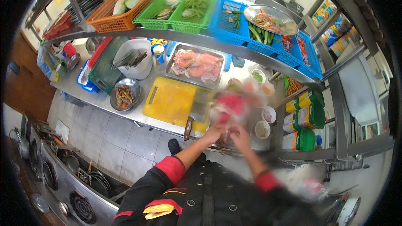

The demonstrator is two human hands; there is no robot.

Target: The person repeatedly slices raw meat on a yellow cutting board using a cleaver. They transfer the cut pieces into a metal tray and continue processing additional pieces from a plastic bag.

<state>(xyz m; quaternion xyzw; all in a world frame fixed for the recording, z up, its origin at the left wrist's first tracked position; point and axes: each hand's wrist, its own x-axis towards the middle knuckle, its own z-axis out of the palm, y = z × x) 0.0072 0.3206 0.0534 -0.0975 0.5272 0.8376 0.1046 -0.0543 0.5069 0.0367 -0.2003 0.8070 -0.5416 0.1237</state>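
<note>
My left hand (217, 132) and my right hand (238, 134) are close together over a metal tray at the counter's front edge. Their fingertips are at the near end of some raw red meat (234, 103), partly in a blurred patch. The blur hides whether either hand grips it. Left of my hands is a yellow cutting board (168, 97). A cleaver (198, 105) lies on its right side, with the brown handle pointing towards me over the edge. Behind the board, raw chicken pieces (198, 64) fill a steel tray (188, 80).
Small bowls, such as one of chopped greens (258, 76) and one of grey-brown seasoning (262, 129), stand right of the meat. A metal bowl of chopped food (125, 94) and a white tub (133, 72) are left. Overhead runs a steel shelf (188, 39) with vegetable baskets.
</note>
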